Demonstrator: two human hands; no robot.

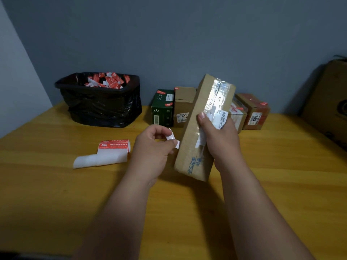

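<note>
The left hand (155,145) pinches a small white paper scrap (171,137) between thumb and curled fingertips, just beside the cardboard box (189,145). The right hand (216,136) grips that box, fingers wrapped round its far side and thumb pressing a white label on the taped top. The box leans with only its near end on the table (56,184), so a loose grip could let it slide or topple. The scrap may cling to the fingers. Left of the left fingers lies a sticker roll (110,152). Beyond it the black-lined bin (101,107) is heaped with red-and-white scraps (107,81), so a tossed scrap could bounce off. Past the fingertips stand closed parcels (183,104), their contents hidden.
</note>
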